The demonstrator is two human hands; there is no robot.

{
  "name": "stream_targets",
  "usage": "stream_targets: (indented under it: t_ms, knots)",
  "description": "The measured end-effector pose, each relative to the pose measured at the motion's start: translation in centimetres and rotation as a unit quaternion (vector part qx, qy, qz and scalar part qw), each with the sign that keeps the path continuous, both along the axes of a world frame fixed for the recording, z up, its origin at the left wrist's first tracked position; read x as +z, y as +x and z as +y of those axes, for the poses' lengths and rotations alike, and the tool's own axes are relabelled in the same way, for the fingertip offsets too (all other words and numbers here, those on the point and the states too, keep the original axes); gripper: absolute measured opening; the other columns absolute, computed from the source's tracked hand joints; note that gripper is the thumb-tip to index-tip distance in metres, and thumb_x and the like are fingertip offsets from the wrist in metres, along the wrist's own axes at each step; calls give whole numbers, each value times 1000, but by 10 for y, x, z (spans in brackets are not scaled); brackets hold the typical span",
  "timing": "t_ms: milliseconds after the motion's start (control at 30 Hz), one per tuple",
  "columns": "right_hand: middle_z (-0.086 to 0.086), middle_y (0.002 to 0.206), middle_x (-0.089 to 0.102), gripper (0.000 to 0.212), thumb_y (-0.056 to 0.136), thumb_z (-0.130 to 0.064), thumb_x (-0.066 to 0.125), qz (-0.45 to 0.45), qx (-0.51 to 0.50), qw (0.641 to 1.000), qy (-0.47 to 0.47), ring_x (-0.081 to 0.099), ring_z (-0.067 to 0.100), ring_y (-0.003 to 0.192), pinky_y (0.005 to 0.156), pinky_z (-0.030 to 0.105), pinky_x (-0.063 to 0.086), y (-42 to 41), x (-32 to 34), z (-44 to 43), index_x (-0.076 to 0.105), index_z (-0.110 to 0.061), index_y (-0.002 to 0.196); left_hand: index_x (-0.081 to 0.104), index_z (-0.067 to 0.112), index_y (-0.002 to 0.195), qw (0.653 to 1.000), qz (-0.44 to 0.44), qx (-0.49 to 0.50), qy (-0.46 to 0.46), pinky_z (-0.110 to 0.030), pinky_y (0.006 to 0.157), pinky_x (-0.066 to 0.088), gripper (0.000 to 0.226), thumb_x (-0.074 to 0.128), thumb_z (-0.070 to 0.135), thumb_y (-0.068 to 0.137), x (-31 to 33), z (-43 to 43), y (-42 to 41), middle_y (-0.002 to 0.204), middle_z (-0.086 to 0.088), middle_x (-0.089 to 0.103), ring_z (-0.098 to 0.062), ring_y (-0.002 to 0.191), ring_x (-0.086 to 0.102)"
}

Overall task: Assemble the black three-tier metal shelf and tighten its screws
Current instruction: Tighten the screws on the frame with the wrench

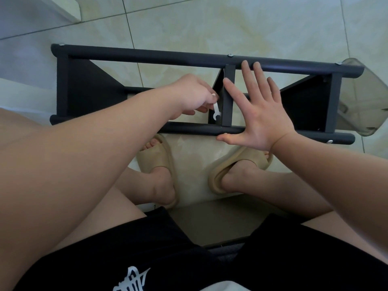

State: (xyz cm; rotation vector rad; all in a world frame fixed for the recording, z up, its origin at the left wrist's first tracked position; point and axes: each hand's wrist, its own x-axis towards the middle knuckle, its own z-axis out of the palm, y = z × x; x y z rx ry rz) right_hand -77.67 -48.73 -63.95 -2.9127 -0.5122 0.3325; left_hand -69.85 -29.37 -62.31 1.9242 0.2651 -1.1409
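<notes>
Head view looks down on a pale marbled tile floor (231, 24), where a black metal shelf (147, 56) lies on its side in front of a seated person's sandals (237, 162). The left hand (189, 95) pinches a small white wrench (216, 112) right by the middle tier (227, 97). The right hand (262, 114), fingers spread wide and flat, rests over the shelf just beside it.

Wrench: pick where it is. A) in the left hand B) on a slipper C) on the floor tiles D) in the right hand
A: the left hand pinches the small wrench beside the middle panel of the shelf, while the right hand is spread flat and open.
</notes>
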Motion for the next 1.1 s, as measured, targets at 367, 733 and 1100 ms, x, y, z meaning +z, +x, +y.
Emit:
stream_targets:
  t_ms: [367, 733, 1100]
  knots:
    - [19, 169, -3, 116, 73, -91, 44, 2, -2, 1000, 2, -5, 41, 155, 120, 65, 14, 0, 0, 0, 16, -23, 163, 69, 26, 108, 994, 53, 95, 2, -36, 94, 47, 17, 54, 28, 102, 13, -4, 1, 78, 14, 76, -10, 98, 67]
    - [19, 169, -2, 115, 74, -92, 41, -4, 1, 1000, 1, -4, 42, 155, 120, 65, 14, 0, -2, 0, 16, -23, 162, 68, 25, 105, 994, 77, 79, -24, -36, 95, 48, 14, 54, 26, 101, 7, -2, 3, 88, 10, 78, -10, 97, 69]
    - [19, 169, -3, 116, 73, -92, 41, -2, 0, 1000, -1, -5, 41, 155, 121, 65, 13, 0, -2, 0, 15, -24, 163, 67, 24, 105, 993, 101, 48, -23, -35, 93, 48, 15, 53, 26, 100, 3, -1, 5, 89, 9, 78, -9, 98, 68]
